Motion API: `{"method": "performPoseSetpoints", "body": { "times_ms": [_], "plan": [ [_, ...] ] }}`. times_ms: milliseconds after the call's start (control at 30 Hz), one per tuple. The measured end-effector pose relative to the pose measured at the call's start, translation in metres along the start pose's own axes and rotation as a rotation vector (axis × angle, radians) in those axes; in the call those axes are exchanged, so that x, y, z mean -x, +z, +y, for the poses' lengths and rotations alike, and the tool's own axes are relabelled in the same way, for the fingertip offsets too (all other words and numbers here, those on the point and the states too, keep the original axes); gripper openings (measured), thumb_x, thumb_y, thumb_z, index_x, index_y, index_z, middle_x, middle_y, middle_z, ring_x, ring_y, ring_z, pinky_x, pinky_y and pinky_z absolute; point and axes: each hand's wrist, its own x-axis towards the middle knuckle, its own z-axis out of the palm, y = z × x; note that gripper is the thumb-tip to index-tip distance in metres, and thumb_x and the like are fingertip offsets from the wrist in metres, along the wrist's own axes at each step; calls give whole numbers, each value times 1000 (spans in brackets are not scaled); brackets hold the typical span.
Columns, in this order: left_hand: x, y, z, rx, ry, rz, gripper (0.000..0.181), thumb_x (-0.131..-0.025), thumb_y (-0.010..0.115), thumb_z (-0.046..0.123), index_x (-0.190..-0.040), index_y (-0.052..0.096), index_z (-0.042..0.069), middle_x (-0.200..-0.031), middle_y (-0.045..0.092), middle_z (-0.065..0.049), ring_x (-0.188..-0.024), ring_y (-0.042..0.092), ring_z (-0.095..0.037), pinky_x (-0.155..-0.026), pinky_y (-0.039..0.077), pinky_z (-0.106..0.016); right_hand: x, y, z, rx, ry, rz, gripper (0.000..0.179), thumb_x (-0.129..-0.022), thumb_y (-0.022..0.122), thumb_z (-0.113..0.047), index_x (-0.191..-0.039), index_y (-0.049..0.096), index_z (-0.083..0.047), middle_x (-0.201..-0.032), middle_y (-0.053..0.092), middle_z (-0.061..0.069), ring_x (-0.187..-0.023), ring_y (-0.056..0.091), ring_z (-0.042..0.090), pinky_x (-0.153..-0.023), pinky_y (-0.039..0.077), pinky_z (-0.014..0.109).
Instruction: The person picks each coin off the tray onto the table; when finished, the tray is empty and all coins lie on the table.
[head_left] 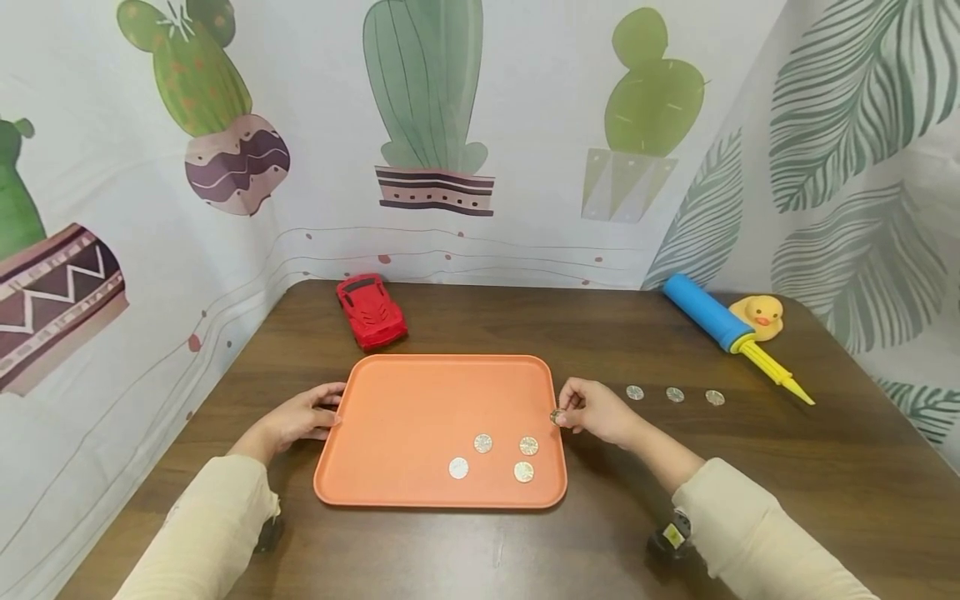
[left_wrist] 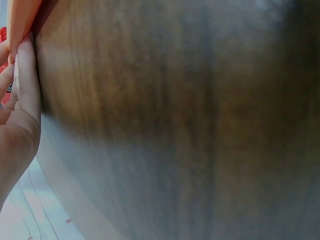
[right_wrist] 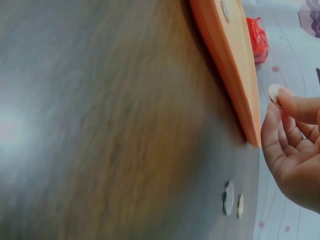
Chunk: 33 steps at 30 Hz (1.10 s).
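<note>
My right hand [head_left: 596,411] pinches a coin [right_wrist: 274,94] between thumb and fingertips, above the right rim of an orange tray [head_left: 405,408]. Against the tray's left rim, my left hand [head_left: 300,419] holds the edge, its thumb at the rim. In the left wrist view, part of that hand [left_wrist: 20,105] shows beside the tray edge [left_wrist: 22,17]. Several coins lie flat in the tray's lower right part, among them one coin [head_left: 483,443] and another coin [head_left: 523,472]. Three more coins [head_left: 675,395] sit in a row on the table, right of my right hand.
A red toy car [head_left: 371,312] stands behind the tray on the brown wooden table [head_left: 510,321]. At the back right lie a blue and yellow hand pump [head_left: 708,315] and a yellow rubber duck [head_left: 761,317]. A cactus-print cloth [head_left: 540,108] hangs behind the table.
</note>
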Motion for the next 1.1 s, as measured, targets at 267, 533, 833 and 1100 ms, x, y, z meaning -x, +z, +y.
{"method": "performPoseSetpoints", "body": {
  "times_ms": [267, 533, 833, 1100],
  "plan": [
    [0, 0, 1, 8, 2, -10, 63, -79, 50, -3, -132, 15, -9, -120, 28, -27, -86, 52, -18, -73, 47, -38, 15, -18, 11, 1, 39, 16, 13, -77, 58, 3, -80, 46, 3, -70, 46, 8, -64, 49, 19, -56, 47, 33],
    [1, 0, 1, -8, -7, 1, 63, -79, 50, -3, -132, 16, -8, -120, 29, -27, -87, 51, -19, -74, 47, -38, 30, -35, 24, 16, 36, 62, 10, -78, 56, 4, -78, 46, 1, -69, 47, 8, -63, 51, 19, -55, 48, 32],
    [2, -1, 1, -9, -5, 1, 62, -80, 50, -3, -132, 16, -8, -121, 28, -27, -88, 51, -20, -74, 46, -38, 47, -52, 34, 19, 70, 142, 12, -76, 58, 4, -79, 46, 6, -68, 48, 8, -62, 52, 19, -54, 47, 30],
    [1, -1, 0, -10, 1, 0, 63, -79, 50, -3, -131, 15, -9, -121, 28, -28, -88, 51, -19, -74, 46, -38, 55, -63, 43, 39, 131, 194, 14, -76, 58, 3, -80, 46, 7, -67, 48, 8, -61, 52, 20, -54, 47, 30]
  ]
}}
